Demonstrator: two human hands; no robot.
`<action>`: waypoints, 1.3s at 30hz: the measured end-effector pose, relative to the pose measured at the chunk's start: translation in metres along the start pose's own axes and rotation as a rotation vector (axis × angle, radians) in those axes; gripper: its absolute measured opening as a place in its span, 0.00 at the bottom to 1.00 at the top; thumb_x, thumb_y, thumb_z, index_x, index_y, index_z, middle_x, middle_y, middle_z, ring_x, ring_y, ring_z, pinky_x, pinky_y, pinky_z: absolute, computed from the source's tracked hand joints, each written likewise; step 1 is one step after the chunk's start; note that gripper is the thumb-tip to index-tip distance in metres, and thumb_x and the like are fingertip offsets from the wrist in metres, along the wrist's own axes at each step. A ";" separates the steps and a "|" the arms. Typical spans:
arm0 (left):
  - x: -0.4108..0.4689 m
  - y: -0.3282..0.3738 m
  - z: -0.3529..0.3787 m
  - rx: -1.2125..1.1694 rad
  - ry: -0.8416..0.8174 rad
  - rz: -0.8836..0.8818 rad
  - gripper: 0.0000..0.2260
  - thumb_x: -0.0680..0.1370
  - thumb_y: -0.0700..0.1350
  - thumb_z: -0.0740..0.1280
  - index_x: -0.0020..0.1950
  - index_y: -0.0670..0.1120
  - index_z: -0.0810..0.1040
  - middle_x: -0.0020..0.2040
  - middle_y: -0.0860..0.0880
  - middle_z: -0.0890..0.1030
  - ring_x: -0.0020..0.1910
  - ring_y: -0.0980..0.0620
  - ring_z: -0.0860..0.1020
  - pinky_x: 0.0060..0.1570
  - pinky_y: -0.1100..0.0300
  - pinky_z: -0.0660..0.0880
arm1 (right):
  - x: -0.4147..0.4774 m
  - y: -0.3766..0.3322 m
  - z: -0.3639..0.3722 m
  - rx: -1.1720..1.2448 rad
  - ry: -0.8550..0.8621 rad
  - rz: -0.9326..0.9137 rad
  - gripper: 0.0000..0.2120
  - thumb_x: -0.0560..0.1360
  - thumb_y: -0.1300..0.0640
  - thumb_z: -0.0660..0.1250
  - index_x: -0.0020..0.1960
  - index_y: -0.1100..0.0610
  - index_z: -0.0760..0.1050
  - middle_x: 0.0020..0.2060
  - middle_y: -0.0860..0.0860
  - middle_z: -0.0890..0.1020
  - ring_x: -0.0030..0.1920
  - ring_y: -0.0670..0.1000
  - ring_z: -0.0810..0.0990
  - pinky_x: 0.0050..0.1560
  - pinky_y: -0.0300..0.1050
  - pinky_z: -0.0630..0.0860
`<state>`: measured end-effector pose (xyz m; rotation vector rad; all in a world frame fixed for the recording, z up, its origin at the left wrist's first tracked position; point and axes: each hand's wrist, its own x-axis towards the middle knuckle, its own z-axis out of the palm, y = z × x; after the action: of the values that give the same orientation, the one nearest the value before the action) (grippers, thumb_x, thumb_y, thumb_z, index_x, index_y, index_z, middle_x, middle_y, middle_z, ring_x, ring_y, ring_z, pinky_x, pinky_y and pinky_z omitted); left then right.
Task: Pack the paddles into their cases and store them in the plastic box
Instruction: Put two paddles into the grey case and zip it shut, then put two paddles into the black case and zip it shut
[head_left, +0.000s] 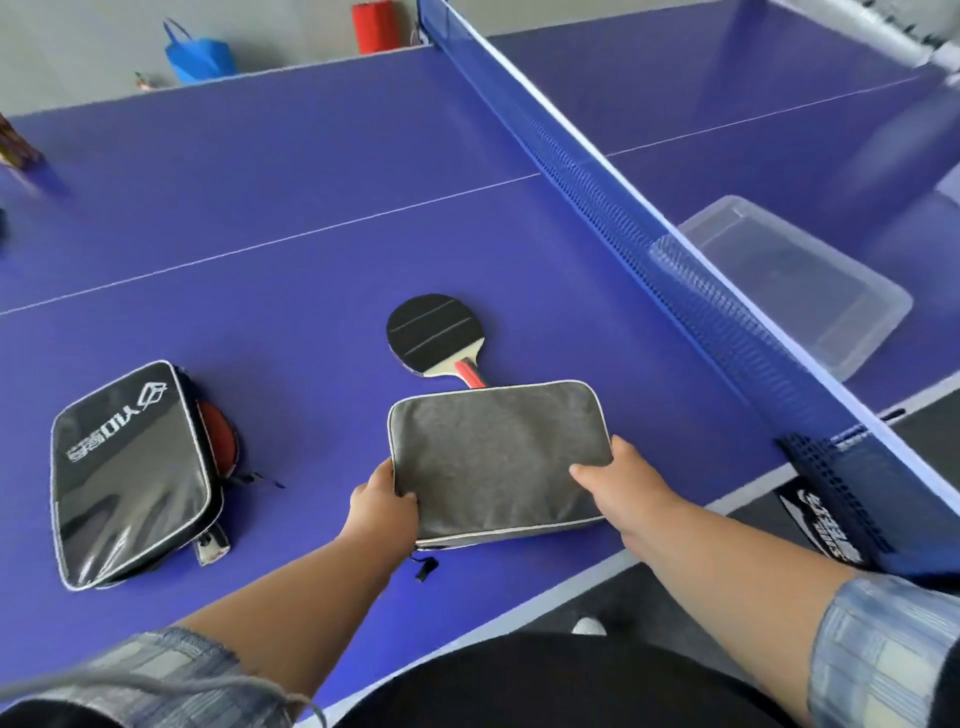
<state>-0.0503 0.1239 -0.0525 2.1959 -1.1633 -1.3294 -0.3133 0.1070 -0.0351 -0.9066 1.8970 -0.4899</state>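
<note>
Plastic box (795, 275), clear w/ a pale rim, is sitting on the tabletop (311, 208) beyond the net (675, 249), to the right; its near-left corner is showing thru the mesh. Black case (130, 473) is lying flat at the left, well apart from the box: glossy, white piping, white logo, w/ a red paddle (218, 431) bulging out of its right side & a handle end poking out at the near corner. Grey case (493, 457) is lying near the tabletop's front edge, centre: soft felt-like cloth, pale piping, rounded corners, a black zip pull (423, 566) trailing off its near-left corner. Its far edge is covering the handle tip of the black-faced paddle (434, 338), which is lying flat just beyond it, blade pointing away, red-&-wood handle toward the case.

L hand (384, 506) is gripping the grey case's near-left corner, thumb on top, fingers tucked under. R hand (618, 483) is holding the right edge, thumb lying on top, fingers curling round the side. Both forearms are reaching fwd, bare, plaid sleeves bunching near the elbows.
</note>
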 end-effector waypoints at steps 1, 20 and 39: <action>0.005 0.014 0.000 0.036 -0.005 0.026 0.18 0.76 0.40 0.54 0.62 0.53 0.72 0.54 0.45 0.74 0.39 0.45 0.77 0.29 0.60 0.71 | -0.001 0.001 -0.007 0.032 0.014 0.019 0.14 0.74 0.52 0.71 0.59 0.51 0.75 0.53 0.49 0.82 0.52 0.53 0.81 0.55 0.52 0.79; 0.098 0.262 0.178 0.426 -0.024 0.192 0.22 0.72 0.50 0.63 0.67 0.56 0.71 0.52 0.47 0.78 0.54 0.39 0.76 0.56 0.46 0.77 | 0.079 0.052 -0.137 0.479 -0.044 0.435 0.27 0.72 0.49 0.75 0.66 0.60 0.73 0.58 0.58 0.83 0.59 0.60 0.81 0.66 0.58 0.75; 0.073 0.232 0.186 0.779 -0.018 0.343 0.40 0.73 0.58 0.71 0.79 0.60 0.51 0.81 0.49 0.48 0.80 0.45 0.45 0.76 0.41 0.47 | 0.103 -0.038 -0.170 -0.188 -0.626 0.153 0.18 0.81 0.47 0.62 0.66 0.57 0.73 0.52 0.52 0.82 0.45 0.54 0.82 0.49 0.52 0.80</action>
<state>-0.3014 -0.0511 -0.0451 2.2684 -2.2252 -0.8232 -0.4774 -0.0028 0.0101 -0.8959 1.4295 0.0715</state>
